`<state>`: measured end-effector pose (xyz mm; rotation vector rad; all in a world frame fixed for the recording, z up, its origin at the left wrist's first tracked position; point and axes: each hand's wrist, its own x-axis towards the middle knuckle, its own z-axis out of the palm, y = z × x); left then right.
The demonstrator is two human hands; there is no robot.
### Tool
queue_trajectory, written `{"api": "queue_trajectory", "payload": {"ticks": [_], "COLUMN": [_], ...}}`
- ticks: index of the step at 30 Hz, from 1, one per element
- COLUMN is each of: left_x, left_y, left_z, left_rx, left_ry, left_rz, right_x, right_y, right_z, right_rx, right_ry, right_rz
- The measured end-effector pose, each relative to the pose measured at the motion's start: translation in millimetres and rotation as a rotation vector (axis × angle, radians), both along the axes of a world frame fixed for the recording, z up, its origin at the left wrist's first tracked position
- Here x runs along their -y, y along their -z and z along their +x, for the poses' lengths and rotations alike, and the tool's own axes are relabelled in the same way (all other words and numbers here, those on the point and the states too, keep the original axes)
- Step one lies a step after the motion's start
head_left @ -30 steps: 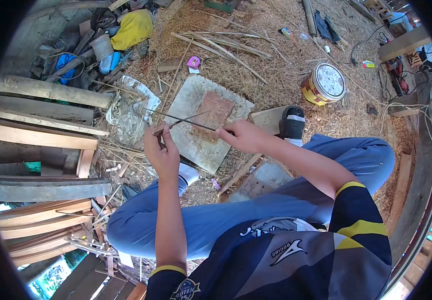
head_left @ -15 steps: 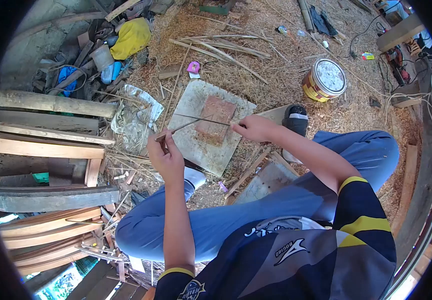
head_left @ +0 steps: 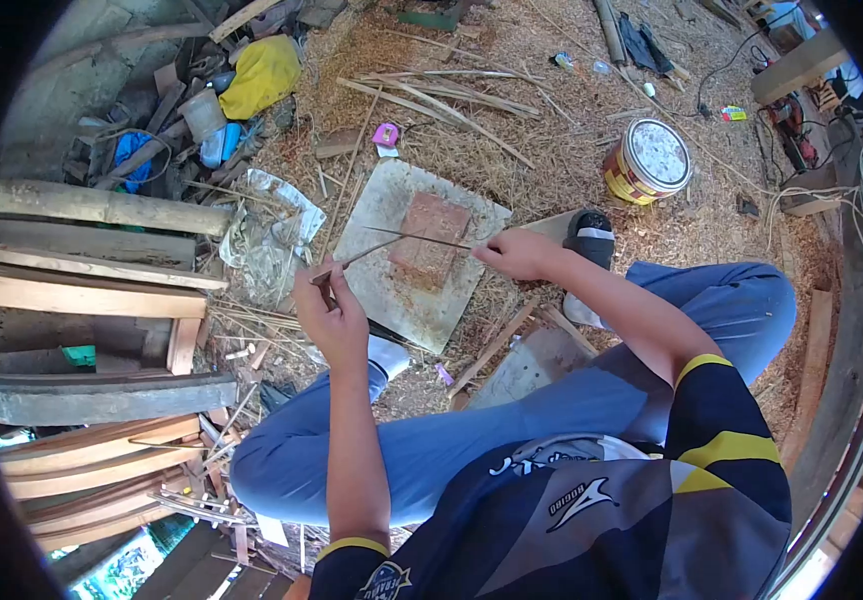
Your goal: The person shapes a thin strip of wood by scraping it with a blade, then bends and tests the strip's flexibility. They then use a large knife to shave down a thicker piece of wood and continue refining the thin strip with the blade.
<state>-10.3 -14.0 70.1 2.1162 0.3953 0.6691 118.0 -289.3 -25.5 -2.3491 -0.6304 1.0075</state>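
Observation:
My left hand is closed around the brownish handle of a thin pointed tool, its shaft sloping up to the right. My right hand grips one end of a slim dark rod, possibly a file. The rod crosses the tool near its tip, and they appear to touch. Beneath them a reddish-brown block, like a brick or whetstone, lies on a pale, dusty square slab. My fingers hide the held end of the rod and part of the handle.
Shavings cover the ground. A paint bucket stands at the right, and a pink tape measure lies beyond the slab. Wood strips are scattered farther off. Stacked curved timbers line the left. My sandalled foot is beside the slab.
My right hand has drawn the dark rod slightly to the right across the pointed tool. My left hand has stayed nearly still.

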Motion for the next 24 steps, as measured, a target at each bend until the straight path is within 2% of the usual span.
{"api": "queue_trajectory", "payload": {"ticks": [3,6,9,12,15,17,21,24], "left_x": [-6.4,-5.2,-3.3,-3.5,-8.6,-4.5,-3.4,-5.6], "left_y": [5.8,5.5,6.0,5.5,9.7,4.2,6.3,4.7], "left_z": [-0.8,0.1,1.8,1.4,0.2,1.2,2.2,0.9], "left_rx": [0.018,0.047,0.046,0.075,0.062,0.051,0.066,0.046], "left_ry": [0.021,0.034,0.04,0.053,0.033,0.031,0.048,0.052], "left_rz": [-0.054,-0.009,0.016,0.04,-0.023,0.028,0.005,0.049], "right_x": [-8.1,4.9,16.3,6.2,-0.6,13.7,27.3,7.0], "right_y": [-2.9,8.4,11.9,0.8,0.3,31.2,42.7,19.3], "right_z": [-9.0,3.9,12.6,2.4,-3.6,8.8,11.4,0.4], "right_rx": [0.01,-0.04,-0.012,0.06,0.002,-0.023,0.036,0.008], "right_ry": [-0.014,-0.002,-0.001,-0.014,-0.004,0.004,0.032,0.023], "right_rz": [0.18,0.143,-0.033,0.143,0.155,0.051,-0.098,0.022]}}
